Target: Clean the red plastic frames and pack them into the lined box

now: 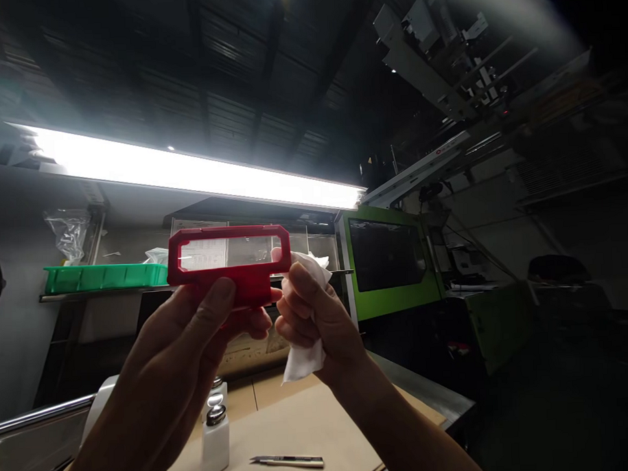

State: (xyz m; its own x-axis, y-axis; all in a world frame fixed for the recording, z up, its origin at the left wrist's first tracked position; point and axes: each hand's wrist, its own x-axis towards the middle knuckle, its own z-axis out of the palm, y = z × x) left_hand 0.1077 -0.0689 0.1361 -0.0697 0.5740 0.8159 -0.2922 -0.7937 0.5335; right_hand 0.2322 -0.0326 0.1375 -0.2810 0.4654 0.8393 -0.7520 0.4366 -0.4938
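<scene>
A red plastic frame with a long clear window is held up in front of the lit lamp. My left hand grips its lower part from below, thumb on the near face and fingers behind. At the frame's right end is my right hand, closed around a white cloth or tissue. One fingertip of that hand shows through the window's right corner. Whether the cloth touches the frame I cannot tell.
On the cardboard-covered table lie a craft knife and a white bottle with a metal cap. Behind are a green bin on a shelf and a bright tube lamp. A green machine stands at right.
</scene>
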